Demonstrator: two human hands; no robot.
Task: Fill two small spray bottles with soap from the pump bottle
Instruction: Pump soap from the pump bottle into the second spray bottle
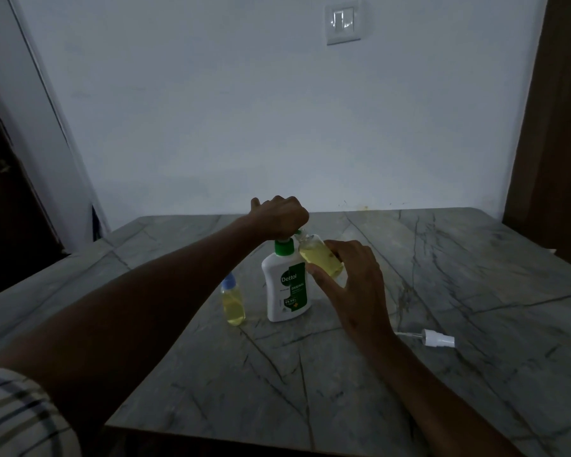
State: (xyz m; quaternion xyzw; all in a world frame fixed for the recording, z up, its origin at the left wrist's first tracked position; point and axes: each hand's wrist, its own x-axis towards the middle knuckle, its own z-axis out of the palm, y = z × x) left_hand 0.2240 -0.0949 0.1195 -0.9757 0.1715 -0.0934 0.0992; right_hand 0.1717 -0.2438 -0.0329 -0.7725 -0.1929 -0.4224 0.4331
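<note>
A white pump bottle (285, 288) with a green collar and label stands upright mid-table. My left hand (279, 216) presses down on its pump head, which the hand hides. My right hand (350, 278) holds a small clear spray bottle (320, 257), uncapped and tilted, its mouth up against the pump nozzle; yellowish soap fills much of it. A second small spray bottle (233, 300) with a blue cap on stands upright left of the pump bottle, holding yellowish soap.
A loose white spray cap with its dip tube (437, 338) lies on the grey marble table (475, 275) to the right of my right arm. A wall rises just behind the table; a dark wooden panel (554, 127) stands at the right.
</note>
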